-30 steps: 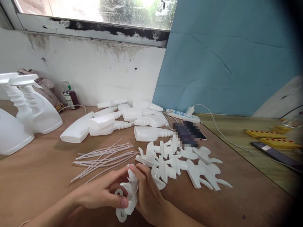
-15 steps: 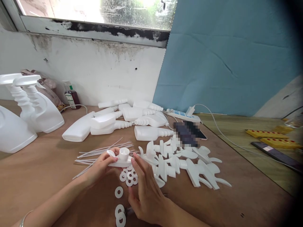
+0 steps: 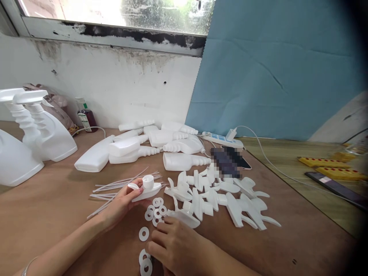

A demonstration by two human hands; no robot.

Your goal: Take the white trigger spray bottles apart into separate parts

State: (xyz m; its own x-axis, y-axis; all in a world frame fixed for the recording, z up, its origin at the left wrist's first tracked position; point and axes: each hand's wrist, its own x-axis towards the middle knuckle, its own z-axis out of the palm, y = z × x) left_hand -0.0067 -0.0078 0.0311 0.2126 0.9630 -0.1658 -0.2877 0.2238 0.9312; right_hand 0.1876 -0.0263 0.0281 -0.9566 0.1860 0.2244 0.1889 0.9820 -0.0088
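Observation:
My left hand (image 3: 122, 201) grips a white trigger spray head (image 3: 148, 188), its round collar facing up and its trigger toward my thumb. Below and to the right of it lies a cluster of flat white ring washers (image 3: 158, 213). A single washer (image 3: 144, 234) lies nearer to me, with a few overlapping washers (image 3: 145, 266) closer still. My right hand (image 3: 179, 245) is low at the table beside these washers, fingers curled inward; its fingertips and anything in them are hidden. Several more spray heads (image 3: 198, 203) lie loose to the right.
Thin white dip tubes (image 3: 115, 191) lie behind my left hand. White empty-looking bottles (image 3: 184, 161) are piled toward the wall, and bottles with spray heads (image 3: 54, 134) stand at left. A power strip (image 3: 222, 140), a phone (image 3: 335, 188) and yellow blocks (image 3: 340, 173) are at right.
My right hand has left the spray head and dropped toward the washers near me, its fingers curling. My left hand still holds the spray head, which has shifted slightly left and tilted.

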